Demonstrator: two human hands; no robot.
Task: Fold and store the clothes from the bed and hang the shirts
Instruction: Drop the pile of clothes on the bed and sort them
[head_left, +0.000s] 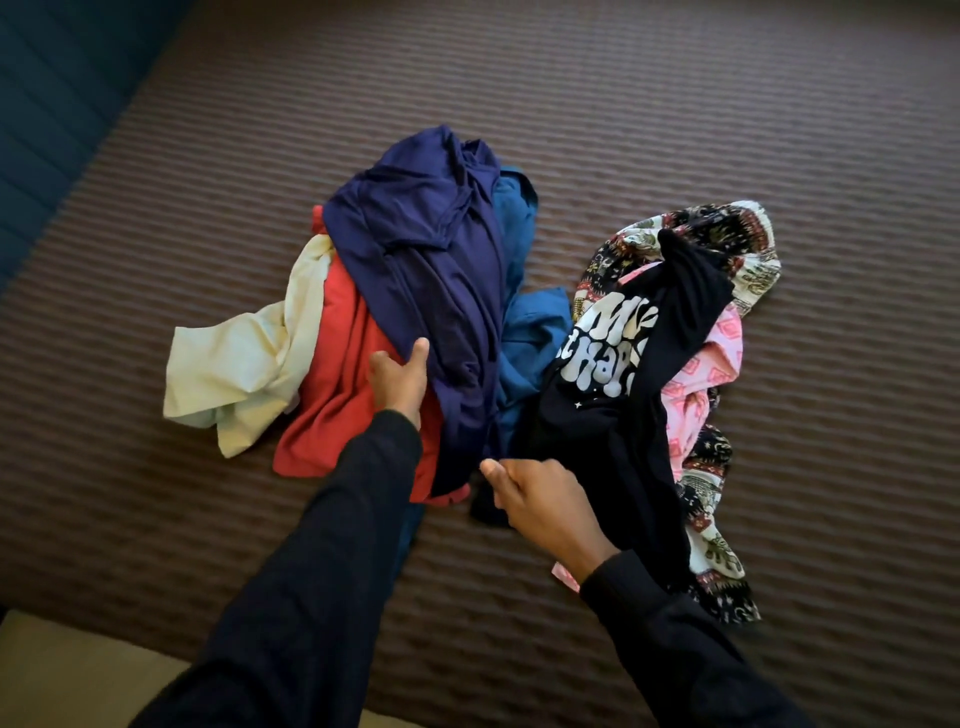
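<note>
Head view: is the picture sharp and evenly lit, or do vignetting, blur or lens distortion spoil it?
Head view: corners darken in a clear vignette; the brown ribbed bedspread has stripes that bow, showing wide-angle distortion, and they soften toward the edges; the crumpled navy blue shirt and both hands, left hand and right hand, are reasonably sharp; light is soft, no glare.

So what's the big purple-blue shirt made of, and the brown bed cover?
The purple-blue shirt looks like thin, soft, stretchy knit, maybe cotton jersey: matte, falling in loose smooth folds where the left hand grips it. The bed cover looks like thicker woven or quilted fabric, with raised ridges running across it. The exact fibre of either can't be told.
</note>
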